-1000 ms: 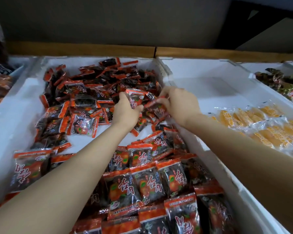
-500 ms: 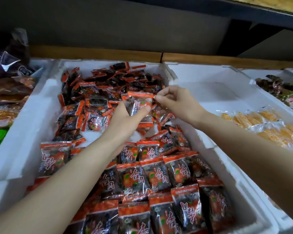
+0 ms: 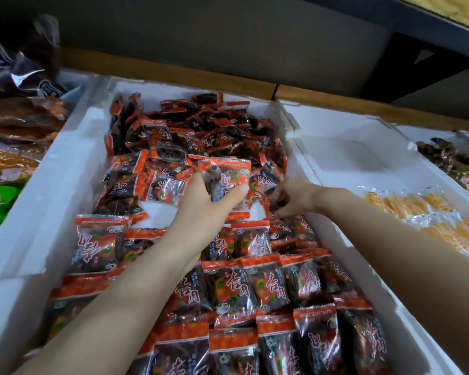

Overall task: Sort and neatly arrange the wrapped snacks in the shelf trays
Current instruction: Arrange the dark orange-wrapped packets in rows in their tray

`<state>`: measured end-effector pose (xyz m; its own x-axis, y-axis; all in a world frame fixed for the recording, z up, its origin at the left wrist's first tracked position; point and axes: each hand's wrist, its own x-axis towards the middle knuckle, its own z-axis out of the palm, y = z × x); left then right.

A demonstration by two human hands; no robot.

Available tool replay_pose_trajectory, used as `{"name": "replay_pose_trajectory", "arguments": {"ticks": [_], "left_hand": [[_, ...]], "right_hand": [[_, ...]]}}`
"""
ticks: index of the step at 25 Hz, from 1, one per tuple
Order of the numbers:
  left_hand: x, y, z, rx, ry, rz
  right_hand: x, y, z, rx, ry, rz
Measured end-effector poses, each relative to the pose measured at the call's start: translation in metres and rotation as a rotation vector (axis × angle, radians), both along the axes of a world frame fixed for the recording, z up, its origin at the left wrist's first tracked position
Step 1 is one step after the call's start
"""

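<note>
Since half a second ago the right hand (image 3: 295, 197) has let go of the lifted packet and dropped to the right end of the back row, close by the tray wall; the hands, then together, are now apart. Left hand (image 3: 201, 212) holds the apricot packet (image 3: 228, 177) up above the gap between heap and rows, thumb across its face, fingers behind. Right hand's fingers are curled down onto dark packets there; blur at the fingertips, cannot tell whether it pinches one or only presses. White foam tray (image 3: 73, 169): loose heap (image 3: 201, 125) of the same packets at the back, flat overlapping rows (image 3: 255, 288) toward the front, a patch of bare floor between. Neighbouring foam tray (image 3: 349, 158) on the right holds yellow wrapped snacks (image 3: 417, 207); brown bagged goods (image 3: 19, 117) lie to the left. Risks: the film looks slick and the thumb grip is light, so the packet could slide out and land crooked on the rows. Left forearm lies low over the finished rows, so a careless pull back may drag them askew. Right hand working against the wall may shove the end packets up onto their neighbours. Writing: orange band at top and bottom of each packet, large red characters outlined in white reading 杏肉, an orange fruit picture beside them. Several packets in the rows lie upside down. Small print too fine to read.
</note>
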<state>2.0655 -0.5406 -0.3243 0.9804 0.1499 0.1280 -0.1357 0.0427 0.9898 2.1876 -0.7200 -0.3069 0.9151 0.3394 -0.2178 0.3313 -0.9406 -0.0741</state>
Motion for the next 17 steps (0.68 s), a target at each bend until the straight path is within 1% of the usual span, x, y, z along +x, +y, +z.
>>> {"name": "replay_pose_trajectory", "arguments": {"ticks": [4,7,10,12,14,15,17], "left_hand": [[-0.002,0.001,0.001,-0.009,-0.018,-0.033],[-0.004,0.004,0.001,-0.028,-0.008,-0.039],[-0.003,0.007,-0.002,-0.050,0.014,-0.002],[-0.003,0.007,-0.002,-0.060,0.040,0.008],[-0.003,0.006,-0.003,-0.079,0.061,-0.021],[-0.003,0.006,-0.003,-0.079,0.057,-0.023],[-0.004,0.003,-0.005,-0.066,0.074,-0.029]], "right_hand": [[0.001,0.003,-0.002,-0.037,-0.004,-0.016],[-0.001,0.002,-0.001,-0.006,-0.041,0.021],[-0.002,0.000,0.003,0.083,-0.195,0.055],[-0.006,0.000,0.011,0.164,-0.357,0.041],[-0.015,0.001,0.021,0.313,-0.489,0.003],[-0.021,0.002,0.026,0.412,-0.519,-0.015],[-0.036,0.004,0.032,0.584,-0.516,-0.040]]}}
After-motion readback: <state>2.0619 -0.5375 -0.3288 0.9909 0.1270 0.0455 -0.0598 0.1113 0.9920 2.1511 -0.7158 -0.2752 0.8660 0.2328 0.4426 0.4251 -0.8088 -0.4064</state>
